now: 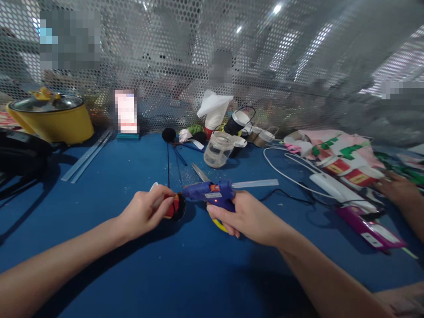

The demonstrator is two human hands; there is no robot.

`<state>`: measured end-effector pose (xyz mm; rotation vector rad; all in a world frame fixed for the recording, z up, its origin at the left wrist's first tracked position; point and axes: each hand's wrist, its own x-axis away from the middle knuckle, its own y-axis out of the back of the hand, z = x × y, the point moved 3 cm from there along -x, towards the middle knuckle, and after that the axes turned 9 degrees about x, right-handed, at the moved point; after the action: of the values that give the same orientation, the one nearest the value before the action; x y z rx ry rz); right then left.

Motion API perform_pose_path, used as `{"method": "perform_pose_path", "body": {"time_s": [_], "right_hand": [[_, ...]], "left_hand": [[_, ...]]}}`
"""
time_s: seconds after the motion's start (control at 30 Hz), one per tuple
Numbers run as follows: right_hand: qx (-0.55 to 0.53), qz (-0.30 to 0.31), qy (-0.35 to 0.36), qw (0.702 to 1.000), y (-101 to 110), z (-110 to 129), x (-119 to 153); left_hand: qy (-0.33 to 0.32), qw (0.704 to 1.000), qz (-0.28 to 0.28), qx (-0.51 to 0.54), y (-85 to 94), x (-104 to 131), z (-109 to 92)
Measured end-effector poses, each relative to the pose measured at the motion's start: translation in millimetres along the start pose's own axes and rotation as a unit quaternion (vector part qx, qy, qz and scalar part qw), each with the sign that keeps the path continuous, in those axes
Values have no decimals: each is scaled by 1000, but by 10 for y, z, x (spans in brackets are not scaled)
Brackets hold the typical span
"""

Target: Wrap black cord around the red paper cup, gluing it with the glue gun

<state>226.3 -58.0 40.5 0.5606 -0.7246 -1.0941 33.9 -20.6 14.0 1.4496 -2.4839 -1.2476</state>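
My left hand (144, 212) is closed on a small red paper cup (172, 207) whose one end is wrapped in black yarn. From the cup a black strand runs back to a black yarn ball (168, 135). A blue hot glue gun (207, 191) is gripped in my right hand (247, 218), its red light lit and its nozzle at the yarn-covered side of the cup; whether it touches I cannot tell. Out of its back sticks a clear glue stick (256, 183). Scissors (200, 172) with a yellow handle lie beneath the gun, partly hidden.
Behind the gun stands a clear plastic jar (217, 151), with several paper cups around it. Glue sticks (88, 157) and a yellow pot (53, 119) are at left. Cables lead right to a purple power strip (371, 227). Another person's hand (397, 187) is at far right.
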Motion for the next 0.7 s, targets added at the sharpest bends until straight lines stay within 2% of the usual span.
{"method": "perform_pose_path", "body": {"time_s": [0.43, 0.7], "right_hand": [[-17, 0, 3, 1000, 4, -8, 15], [-7, 5, 0, 1000, 8, 22, 120]], "left_hand": [[-5, 1000, -5, -5, 10, 0, -9], [39, 999, -4, 24, 19, -12, 12]]}}
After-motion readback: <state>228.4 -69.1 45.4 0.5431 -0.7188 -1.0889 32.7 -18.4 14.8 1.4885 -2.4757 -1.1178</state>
